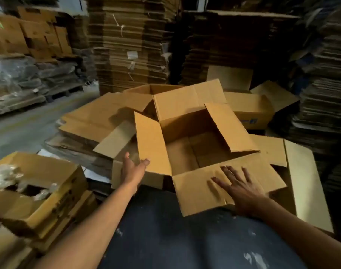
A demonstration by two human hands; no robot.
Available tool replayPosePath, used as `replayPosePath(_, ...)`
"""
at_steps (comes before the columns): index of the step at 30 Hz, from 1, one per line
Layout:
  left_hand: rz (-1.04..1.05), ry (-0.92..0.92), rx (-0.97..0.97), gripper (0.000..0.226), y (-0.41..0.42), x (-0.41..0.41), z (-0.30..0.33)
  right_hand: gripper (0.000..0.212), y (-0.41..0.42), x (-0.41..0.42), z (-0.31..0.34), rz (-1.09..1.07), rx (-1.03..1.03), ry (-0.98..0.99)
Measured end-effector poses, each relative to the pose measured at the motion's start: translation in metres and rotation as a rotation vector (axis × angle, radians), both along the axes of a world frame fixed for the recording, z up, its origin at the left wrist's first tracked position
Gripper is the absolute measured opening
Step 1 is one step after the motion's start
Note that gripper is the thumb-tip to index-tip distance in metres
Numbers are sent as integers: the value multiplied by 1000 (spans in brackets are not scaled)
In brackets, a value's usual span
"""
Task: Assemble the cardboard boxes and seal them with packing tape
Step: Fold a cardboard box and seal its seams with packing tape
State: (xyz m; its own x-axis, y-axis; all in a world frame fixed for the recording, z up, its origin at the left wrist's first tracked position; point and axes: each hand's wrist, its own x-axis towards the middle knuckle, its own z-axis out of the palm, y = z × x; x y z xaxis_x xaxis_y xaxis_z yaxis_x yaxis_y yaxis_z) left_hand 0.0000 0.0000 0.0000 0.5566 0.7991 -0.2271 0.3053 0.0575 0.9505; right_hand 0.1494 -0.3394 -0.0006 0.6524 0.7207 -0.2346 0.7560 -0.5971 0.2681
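Box (pixel 187 152) sits between hands: left (pixel 133 167) at side flap, right (pixel 241 189) flat on near flap.

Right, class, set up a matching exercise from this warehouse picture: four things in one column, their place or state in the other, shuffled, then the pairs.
Things:
1. left hand
2. right hand
3. open brown cardboard box
4. tall stack of flattened cardboard

Places or states:
A. fingers spread flat on the near flap
B. standing in the background
C. thumb on the left flap's corner
D. all four top flaps folded outward

Pairs: 1-C, 2-A, 3-D, 4-B
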Motion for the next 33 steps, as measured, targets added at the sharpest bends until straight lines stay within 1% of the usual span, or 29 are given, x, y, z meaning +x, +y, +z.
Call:
replayPosePath(1,-26,-27,-69,93,3,9,-5,115,1,0,-5,8,-19,-12)
replayPosePath(2,-58,-54,-137,85,5,16,-5,108,3,2,-6,-1,-29,-22)
replayPosePath(3,-89,-62,-156,69,6,23,-8,103,3,2,-7,-15,-26,-35)
replayPosePath(4,-90,-50,-132,52,7,29,-10,99,3,1,-6,-25,0,-30)
replayPosePath(5,-91,-35,-69,41,5,33,-9,95,3,2,-3,-30,19,-25)
replayPosePath(8,-117,-36,56,28,-10,38,14,78,2,-2,18,0,56,-34)
replayPosePath(10,-149,-32,141,29,-25,39,35,64,-2,-6,34,70,149,-79)
replayPosePath(13,-170,-12,329,24,-58,31,71,55,-10,-19,66,114,215,-102)
replayPosePath(16,-171,6,547,46,-98,15,110,50,-24,-43,101,173,219,-37)
replayPosePath(18,-196,45,626,57,-121,-2,134,48,-37,-71,121,232,241,1)
replayPosePath(20,-243,84,651,64,-143,-26,146,43,-58,-102,133,281,270,29)
replayPosePath(22,-300,142,661,58,-168,-59,145,34,-83,-131,136,308,292,68)
replayPosePath(24,-348,196,650,49,-195,-95,131,27,-106,-163,131,326,284,144)
replayPosePath(26,-394,237,618,52,-217,-126,107,24,-125,-195,119,365,246,185)
replayPosePath(30,-464,270,568,56,-251,-170,65,19,-150,-234,101,417,181,166)
replayPosePath(33,-570,276,587,54,-270,-186,56,19,-161,-243,89,401,196,334)
